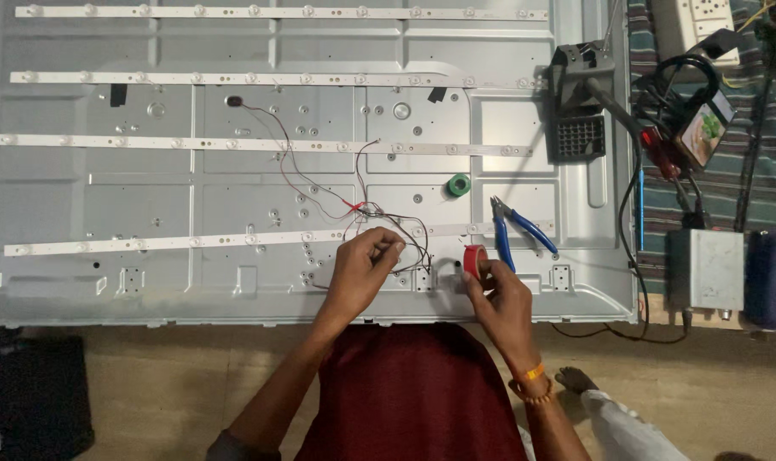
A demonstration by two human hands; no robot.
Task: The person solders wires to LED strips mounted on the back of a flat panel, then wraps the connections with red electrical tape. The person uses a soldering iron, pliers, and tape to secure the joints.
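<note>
A large grey metal back panel (234, 282) fills most of the view, its left and top edges cut off by the frame. Long white light strips (268, 145) cross it in rows; the top one runs nearly along the picture's upper edge.

At about three o'clock, off the panel's right edge, lies a striped cloth (746, 188) with a cluster of dark cables and tools too tangled to tell apart, a small lit screen (705, 128), a grey metal box (705, 269) and a dark blue rounded object (772, 277) partly cut off at the right.

On the panel toward four o'clock lie blue-handled pliers (516, 229), and just above them a small green tape roll (459, 184).

Thin red and dark wires (319, 192) trail from the upper centre down to the hands; where they end is hidden behind the fingers.

The left hand (362, 269), near six o'clock, is curled narrow with fingertips pinched together on something too small to make out among the wires. The right hand (499, 299), just to the right, grips a red tape roll (475, 260), its lower half covered by the fingers. The roll sits at the panel's lower edge, beside the plier handles.
</note>
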